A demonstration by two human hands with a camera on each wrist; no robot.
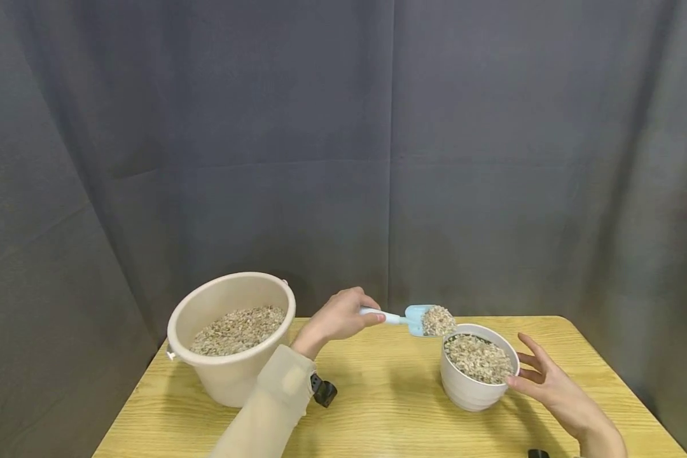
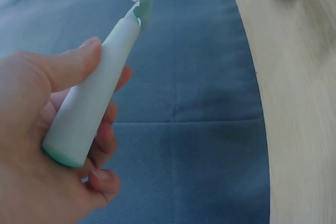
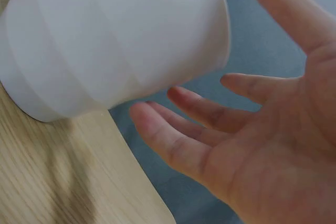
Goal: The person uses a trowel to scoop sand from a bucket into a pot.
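My left hand [image 1: 343,318] grips the white handle of a light blue scoop [image 1: 415,318] [image 2: 92,103], heaped with small pale pebbles, held just above the near-left rim of a white pot [image 1: 475,388] [image 3: 115,40] filled with the same pebbles. My right hand [image 1: 541,381] [image 3: 252,129] is spread beside the pot's right wall, fingers straight, thumb tip at the rim; the wrist view shows a small gap between the fingers and the pot. A beige bucket [image 1: 231,375] of pebbles stands at the left.
The pot and bucket stand on a light wooden table [image 1: 389,407]. A dark grey curtain [image 1: 343,159] hangs behind and around it. The table's back edge runs close behind the pot.
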